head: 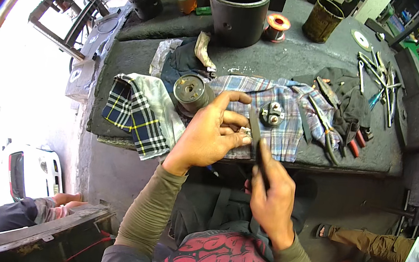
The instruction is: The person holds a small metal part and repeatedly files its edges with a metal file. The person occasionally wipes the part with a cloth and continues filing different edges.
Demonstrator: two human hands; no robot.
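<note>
Between the thumb and fingers of my left hand (213,131) is a small shiny metal part (245,131). My right hand (275,194) grips the dark handle of a flat tool, seemingly a file (254,123), whose blade lies right beside that part; whether they touch I cannot tell. A round black electrical part with two metal terminals (272,114) rests on a blue plaid cloth (286,142) just beyond the blade. Left of it stands a metal cylinder with a round end plate (191,90), partly behind my left hand.
Pliers (324,127), a wrench (361,76) and other hand tools lie right on the workbench (131,55). A black pot (235,18), a solder spool (277,27) and a rusty can (322,22) stand at the back. Two other people are partly visible at the lower left and right.
</note>
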